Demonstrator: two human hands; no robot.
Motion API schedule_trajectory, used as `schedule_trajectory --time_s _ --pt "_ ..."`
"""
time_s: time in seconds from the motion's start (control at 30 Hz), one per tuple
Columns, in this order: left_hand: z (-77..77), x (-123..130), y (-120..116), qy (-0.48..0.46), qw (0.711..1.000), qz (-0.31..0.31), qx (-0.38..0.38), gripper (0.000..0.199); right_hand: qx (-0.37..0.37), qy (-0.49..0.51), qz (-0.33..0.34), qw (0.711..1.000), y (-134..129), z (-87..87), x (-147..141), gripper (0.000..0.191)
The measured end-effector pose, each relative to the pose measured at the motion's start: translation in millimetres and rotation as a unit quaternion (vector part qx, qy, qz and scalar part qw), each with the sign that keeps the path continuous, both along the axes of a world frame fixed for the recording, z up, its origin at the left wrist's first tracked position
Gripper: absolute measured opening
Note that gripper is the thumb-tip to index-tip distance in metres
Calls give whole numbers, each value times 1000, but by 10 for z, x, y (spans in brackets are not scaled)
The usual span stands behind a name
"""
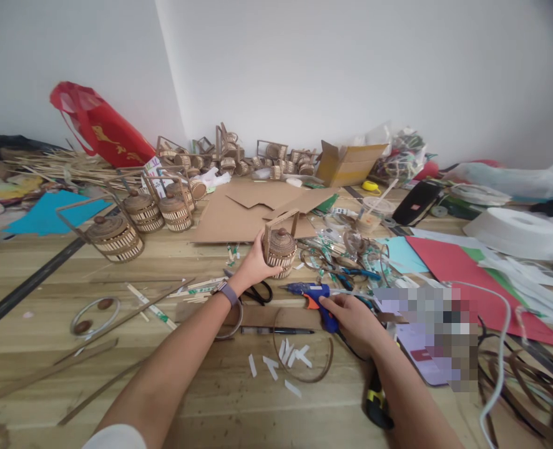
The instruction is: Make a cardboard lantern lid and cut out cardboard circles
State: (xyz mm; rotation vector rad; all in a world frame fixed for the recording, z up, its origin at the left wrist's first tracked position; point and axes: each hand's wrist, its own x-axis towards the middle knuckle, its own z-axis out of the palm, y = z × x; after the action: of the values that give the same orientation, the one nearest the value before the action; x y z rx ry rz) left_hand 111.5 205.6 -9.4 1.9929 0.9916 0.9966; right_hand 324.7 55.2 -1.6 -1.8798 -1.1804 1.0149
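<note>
My left hand (256, 265) is wrapped round the side of a small lidded basket (282, 244) with a tall square handle, holding it upright over the middle of the table. A blue glue gun (310, 291) with an orange trigger is in my right hand (349, 315), its nozzle pointing left below the basket. Black-handled scissors (259, 292) lie just under my left hand. Between my forearms are a pen (276, 330), a thin curved strip (326, 373) and several small white paper pieces (293, 355).
Similar lidded baskets (115, 238) stand at the left, with more piled by the wall. Cardboard sheets (234, 215) lie behind my left hand. Cut scraps, a drink cup (374, 212), a black speaker (417, 202) and red paper (482, 280) crowd the right. A white cable (504, 337) loops there.
</note>
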Motion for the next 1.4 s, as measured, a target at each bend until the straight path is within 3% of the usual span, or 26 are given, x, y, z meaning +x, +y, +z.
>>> schedule_trajectory --time_s 0.13,0.27,0.43,0.63,0.77,0.97,1.4 --pt "-23 18 7 -6 1000 1 4 115 44 -179 -7 983 8 123 13 27" --pt "-16 31 0 -10 1000 2 6 116 124 -276 9 953 171 216 -56 22" --pt "25 -12 37 1 1000 -23 6 123 221 -309 51 924 510 299 -190 16" --pt "38 -86 93 22 998 -58 6 124 314 -320 63 892 738 510 -416 20" --pt "24 -92 105 25 998 -64 4 122 328 -328 73 883 908 612 -547 28" --pt "2 -104 123 22 998 -66 6 122 311 -341 70 884 1116 628 -636 27" --pt "-34 -103 145 33 997 -61 25 114 308 -364 98 873 1111 660 -645 22"
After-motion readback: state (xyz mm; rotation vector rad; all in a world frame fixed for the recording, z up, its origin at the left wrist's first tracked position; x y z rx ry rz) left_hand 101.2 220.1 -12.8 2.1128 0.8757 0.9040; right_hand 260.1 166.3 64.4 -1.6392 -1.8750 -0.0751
